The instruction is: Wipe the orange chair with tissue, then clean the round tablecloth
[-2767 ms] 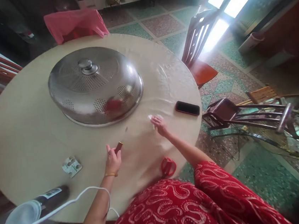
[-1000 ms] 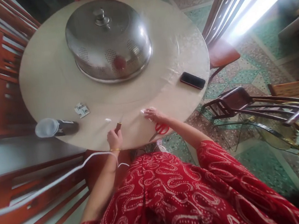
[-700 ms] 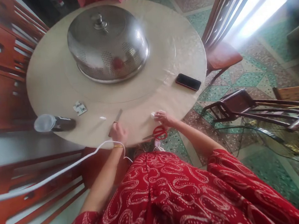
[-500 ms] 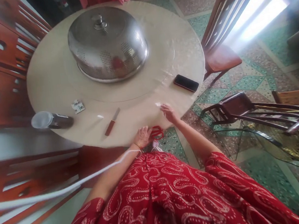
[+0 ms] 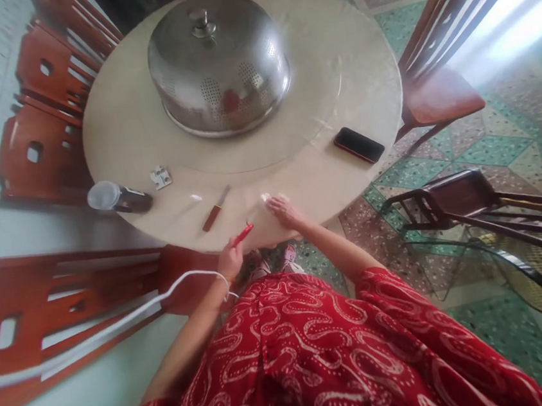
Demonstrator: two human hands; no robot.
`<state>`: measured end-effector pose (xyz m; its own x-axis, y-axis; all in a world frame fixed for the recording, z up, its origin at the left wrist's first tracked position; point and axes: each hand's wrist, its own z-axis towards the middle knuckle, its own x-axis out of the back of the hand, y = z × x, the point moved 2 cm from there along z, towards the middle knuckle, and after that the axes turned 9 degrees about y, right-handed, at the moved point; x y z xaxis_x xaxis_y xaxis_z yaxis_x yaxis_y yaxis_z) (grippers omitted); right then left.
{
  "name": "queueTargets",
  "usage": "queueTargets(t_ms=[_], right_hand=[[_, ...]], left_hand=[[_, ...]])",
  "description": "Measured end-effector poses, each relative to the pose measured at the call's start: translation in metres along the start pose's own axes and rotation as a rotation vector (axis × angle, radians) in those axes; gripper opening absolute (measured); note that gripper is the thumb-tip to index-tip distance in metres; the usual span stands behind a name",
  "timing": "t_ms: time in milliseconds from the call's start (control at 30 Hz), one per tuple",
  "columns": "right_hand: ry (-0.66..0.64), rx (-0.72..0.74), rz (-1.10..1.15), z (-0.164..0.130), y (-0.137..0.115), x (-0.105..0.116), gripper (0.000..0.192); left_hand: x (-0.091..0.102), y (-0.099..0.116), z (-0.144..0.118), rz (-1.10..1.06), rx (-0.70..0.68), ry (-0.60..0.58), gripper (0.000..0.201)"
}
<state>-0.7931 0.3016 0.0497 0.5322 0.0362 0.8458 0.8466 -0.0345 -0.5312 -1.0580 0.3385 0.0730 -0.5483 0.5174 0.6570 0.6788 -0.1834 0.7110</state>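
Red-handled scissors (image 5: 243, 234) are gripped in my left hand (image 5: 231, 259) at the table's near edge, pointing up and to the right; their blades are hard to make out. My right hand (image 5: 285, 213) is low over the tabletop, its fingers together on a small white piece (image 5: 265, 198), whose kind I cannot make out. Left of the scissors lies a knife (image 5: 213, 217) with a brown handle. Beyond it are a small white scrap (image 5: 195, 198) and a blister pack (image 5: 160, 176).
A large steel dome cover (image 5: 218, 66) stands on the round table (image 5: 356, 45). A black phone (image 5: 359, 144) lies at the right, a dark jar with a pale lid (image 5: 103, 195) at the left edge. Wooden chairs (image 5: 46, 142) surround the table. A white cord (image 5: 164, 296) crosses by my left arm.
My left hand has moved left, with the scissors now raised in it. My right hand has slid left across the table, the white piece moving along at its fingertips. The view has shifted.
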Motion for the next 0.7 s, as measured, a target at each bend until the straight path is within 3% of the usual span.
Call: queueTargets(t_ms=[133, 200, 267, 367, 467, 533, 600, 633, 700], right_hand=[[-0.092, 0.164, 0.061, -0.092, -0.023, 0.011, 0.049], [-0.079, 0.139, 0.032, -0.140, -0.027, 0.024, 0.052], [0.004, 0.053, -0.037, -0.165, -0.023, 0.041, 0.053], [0.263, -0.123, -0.172, -0.148, 0.011, 0.080, 0.050], [0.563, -0.395, -0.300, -0.101, 0.076, 0.128, 0.050], [0.648, -0.596, -0.328, -0.075, 0.117, 0.148, 0.054], [0.630, -0.705, -0.297, -0.059, 0.135, 0.145, 0.057], [0.592, -0.705, -0.263, -0.054, 0.131, 0.132, 0.058], [0.479, -0.606, -0.171, -0.048, 0.096, 0.089, 0.058]], left_hand=[[0.012, -0.014, 0.006, 0.003, 0.112, 0.092, 0.034], [0.011, -0.016, 0.009, -0.013, 0.134, 0.123, 0.033], [0.008, -0.015, 0.014, -0.027, 0.157, 0.137, 0.032], [0.005, -0.011, 0.028, -0.023, 0.170, 0.121, 0.033], [0.004, -0.004, 0.046, 0.010, 0.177, 0.097, 0.036], [0.004, 0.001, 0.054, 0.033, 0.188, 0.089, 0.036], [0.005, 0.005, 0.056, 0.034, 0.189, 0.074, 0.037], [0.006, 0.006, 0.054, 0.026, 0.188, 0.067, 0.038], [0.007, 0.005, 0.049, 0.007, 0.196, 0.052, 0.040]])
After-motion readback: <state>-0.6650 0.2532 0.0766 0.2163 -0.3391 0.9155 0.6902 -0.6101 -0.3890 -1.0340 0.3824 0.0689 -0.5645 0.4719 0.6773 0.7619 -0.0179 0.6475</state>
